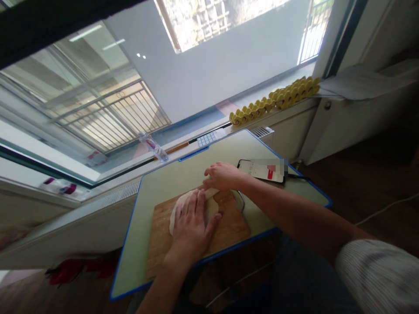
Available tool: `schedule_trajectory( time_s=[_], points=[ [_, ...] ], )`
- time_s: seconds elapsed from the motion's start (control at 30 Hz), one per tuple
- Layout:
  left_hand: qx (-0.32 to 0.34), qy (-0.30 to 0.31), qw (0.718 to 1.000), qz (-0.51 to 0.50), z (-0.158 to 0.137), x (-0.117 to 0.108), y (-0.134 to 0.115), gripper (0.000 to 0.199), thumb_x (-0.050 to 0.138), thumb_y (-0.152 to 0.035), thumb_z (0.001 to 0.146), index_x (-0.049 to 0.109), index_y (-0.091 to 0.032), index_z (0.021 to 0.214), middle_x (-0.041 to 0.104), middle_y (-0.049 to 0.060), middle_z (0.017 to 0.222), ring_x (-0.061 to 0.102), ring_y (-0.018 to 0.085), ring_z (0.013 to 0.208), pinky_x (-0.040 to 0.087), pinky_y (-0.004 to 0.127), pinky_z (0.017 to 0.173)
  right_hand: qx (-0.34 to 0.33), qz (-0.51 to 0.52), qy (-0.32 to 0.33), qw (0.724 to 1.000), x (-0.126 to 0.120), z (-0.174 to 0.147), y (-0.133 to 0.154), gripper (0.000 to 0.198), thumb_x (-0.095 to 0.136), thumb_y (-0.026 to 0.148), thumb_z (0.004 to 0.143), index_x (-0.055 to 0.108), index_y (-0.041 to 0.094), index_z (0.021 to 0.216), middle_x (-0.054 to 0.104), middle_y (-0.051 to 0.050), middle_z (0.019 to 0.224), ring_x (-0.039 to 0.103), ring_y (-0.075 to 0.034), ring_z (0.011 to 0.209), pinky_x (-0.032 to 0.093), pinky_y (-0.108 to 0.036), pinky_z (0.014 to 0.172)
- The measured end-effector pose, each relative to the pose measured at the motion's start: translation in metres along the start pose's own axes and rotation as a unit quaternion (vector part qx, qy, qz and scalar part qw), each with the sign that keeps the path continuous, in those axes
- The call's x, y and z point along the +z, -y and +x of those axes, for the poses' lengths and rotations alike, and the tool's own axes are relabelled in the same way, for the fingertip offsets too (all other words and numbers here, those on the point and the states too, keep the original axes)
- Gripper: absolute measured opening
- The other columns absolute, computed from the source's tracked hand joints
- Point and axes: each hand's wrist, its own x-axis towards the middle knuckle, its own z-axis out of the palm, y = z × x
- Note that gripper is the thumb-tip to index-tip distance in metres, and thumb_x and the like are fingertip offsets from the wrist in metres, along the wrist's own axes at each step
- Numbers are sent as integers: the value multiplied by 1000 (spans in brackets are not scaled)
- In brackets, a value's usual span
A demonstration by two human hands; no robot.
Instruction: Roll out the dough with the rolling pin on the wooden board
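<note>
A flat, pale sheet of dough [212, 213] lies on a wooden cutting board [160, 244]. My left hand [190, 222] rests palm down on the dough, its fingers stretched out and the thumb spread to the right. At the dough's far edge, my right hand [222, 175] is closed with bent fingers. Just beneath it shows a pale strip [212, 192]; whether this is a folded edge of dough or a stick is unclear. Part of the dough is covered by my left hand. A metal handle loop [241, 200] shows at the board's right end.
The board lies on a pale green folding table [134, 261] with a blue rim. A phone [262, 170] with a cable lies behind my right forearm. Along the windowsill are a plastic bottle [153, 148] and yellow egg cartons [275, 101]. A radiator [111, 198] stands behind the table.
</note>
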Motion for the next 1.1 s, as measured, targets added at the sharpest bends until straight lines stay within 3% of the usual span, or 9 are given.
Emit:
schedule_trajectory(
  time_s=[0.17,0.4,0.57,0.7,0.87,0.97,1.1],
  points=[
    [5,1,1000,-13,-17,-4,-5,79,36,-68,105,36,-17,164,42,15,168,39,32,155,28,54,128,4,-2,-3,1000,1,1,-1,44,55,52,97,77,27,126,77,-9,128,69,-28,122,51,-34,98],
    [-68,65,995,-33,23,-4,18,83,31,-70,105,37,-11,163,40,16,169,36,33,157,28,54,128,13,-9,-7,1000,3,3,-2,44,50,52,100,78,27,124,78,-8,127,68,-28,122,51,-35,97],
    [-75,84,993,-20,40,-4,27,82,31,-69,105,38,-12,163,43,18,167,36,34,157,29,54,127,10,-11,-11,1000,3,3,-1,43,46,48,102,80,27,118,79,-8,122,70,-28,119,51,-34,96],
    [-67,58,996,-20,28,1,21,85,34,-71,104,38,-10,162,44,19,166,39,35,155,31,54,126,7,-11,-11,1000,3,2,0,44,49,50,100,79,26,122,79,-9,123,69,-29,119,51,-35,96],
    [-31,-17,999,1,-7,8,-2,88,39,-73,101,35,-12,164,41,19,168,38,35,155,26,59,128,11,-4,0,1000,2,1,0,45,55,53,97,77,28,127,77,-8,130,68,-28,123,49,-33,100],
    [-27,-15,999,14,-20,10,-10,89,38,-73,101,30,-14,166,38,18,170,35,35,157,23,62,129,13,0,4,1000,1,1,0,46,55,54,96,77,28,128,76,-8,132,68,-28,123,50,-33,99],
    [-33,6,999,-2,-12,6,-2,88,38,-73,101,32,-14,165,38,18,170,34,34,158,24,58,129,11,0,-1,1000,1,1,0,46,54,54,97,77,27,127,77,-9,130,68,-28,122,50,-33,98]
  ],
)
